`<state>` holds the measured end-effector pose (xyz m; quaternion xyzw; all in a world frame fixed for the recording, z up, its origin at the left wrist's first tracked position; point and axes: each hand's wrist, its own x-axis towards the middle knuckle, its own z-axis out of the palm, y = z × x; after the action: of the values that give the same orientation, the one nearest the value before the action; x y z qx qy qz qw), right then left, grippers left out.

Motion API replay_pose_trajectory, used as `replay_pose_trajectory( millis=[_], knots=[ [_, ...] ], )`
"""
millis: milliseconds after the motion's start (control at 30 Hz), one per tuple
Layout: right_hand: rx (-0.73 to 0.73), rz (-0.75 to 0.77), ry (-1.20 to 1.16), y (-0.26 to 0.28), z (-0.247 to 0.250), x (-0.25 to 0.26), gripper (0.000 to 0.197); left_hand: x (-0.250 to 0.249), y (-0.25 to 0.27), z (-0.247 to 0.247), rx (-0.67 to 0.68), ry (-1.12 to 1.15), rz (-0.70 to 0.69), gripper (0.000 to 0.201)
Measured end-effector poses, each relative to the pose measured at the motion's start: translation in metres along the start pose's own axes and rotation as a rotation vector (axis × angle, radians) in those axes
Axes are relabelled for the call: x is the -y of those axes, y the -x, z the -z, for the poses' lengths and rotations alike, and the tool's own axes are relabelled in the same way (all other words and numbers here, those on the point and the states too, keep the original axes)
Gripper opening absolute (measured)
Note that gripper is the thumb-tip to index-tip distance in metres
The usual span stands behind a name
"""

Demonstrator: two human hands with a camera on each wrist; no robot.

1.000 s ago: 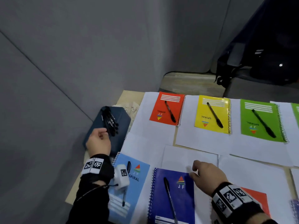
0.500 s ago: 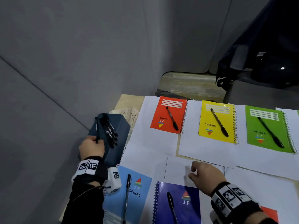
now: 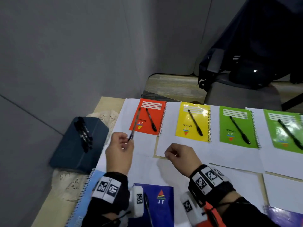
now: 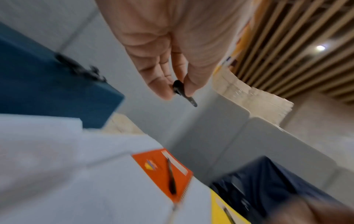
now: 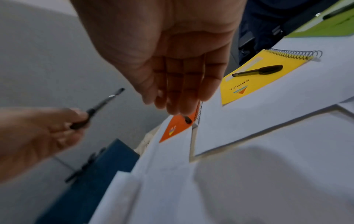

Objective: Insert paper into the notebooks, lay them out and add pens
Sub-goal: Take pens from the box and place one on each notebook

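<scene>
Left edge: dark blue box (image 3: 78, 143) with loose pens (image 3: 84, 134) on top, close against grey wall (image 3: 65, 63).
Far row: notebooks (image 3: 192, 122), each topped by a pen.
Middle: bare white paper sheets (image 3: 188, 145), flat, passable.
Near edge: blue notebooks (image 3: 161, 205) with pens.

Held pen (image 3: 134, 124) motion-blurred; purple notebook (image 3: 285, 217) cut by frame edge

Far row of notebooks (image 3: 148, 118) side by side, each on paper sheets (image 3: 183, 145), one pen (image 3: 151, 119) on each cover. Left of the row, a box (image 3: 78, 143) with spare pens (image 3: 83, 134) on top. Near row: two more notebooks (image 3: 161, 205), one bearing a pen.
</scene>
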<state>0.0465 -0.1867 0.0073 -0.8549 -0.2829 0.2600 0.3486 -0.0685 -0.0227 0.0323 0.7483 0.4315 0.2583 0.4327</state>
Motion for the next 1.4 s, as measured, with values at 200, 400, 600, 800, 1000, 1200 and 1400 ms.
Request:
replay_pose_trajectory(
  millis=[200,400,600,800,1000,1200,1400],
  knots=[
    [-0.087,-0.127,-0.382,0.012,0.052,-0.023,0.020,-0.030,0.060,-0.079,0.238,-0.009,-0.080,0.030],
    [-0.154,-0.242,-0.479,0.038,0.098,-0.067,0.018,-0.065,0.105,-0.134,0.389,0.007,-0.137,0.028],
    [-0.238,-0.296,-0.540,0.067,0.139,-0.108,0.020,-0.092,0.144,-0.183,0.486,0.008,-0.198,0.030],
    [-0.264,-0.345,-0.559,0.093,0.164,-0.150,0.019,-0.108,0.190,-0.226,0.604,0.029,-0.208,0.028],
    [-0.336,-0.366,-0.442,0.139,0.172,-0.197,0.017,-0.101,0.224,-0.244,0.712,-0.008,-0.211,0.025],
    [-0.090,-0.129,0.093,0.199,0.175,-0.242,0.020,-0.073,0.231,-0.248,0.804,-0.176,-0.191,0.018],
    [0.158,-0.066,0.376,0.230,0.158,-0.266,0.027,-0.048,0.259,-0.256,1.080,-0.387,-0.272,0.014]
  ],
)
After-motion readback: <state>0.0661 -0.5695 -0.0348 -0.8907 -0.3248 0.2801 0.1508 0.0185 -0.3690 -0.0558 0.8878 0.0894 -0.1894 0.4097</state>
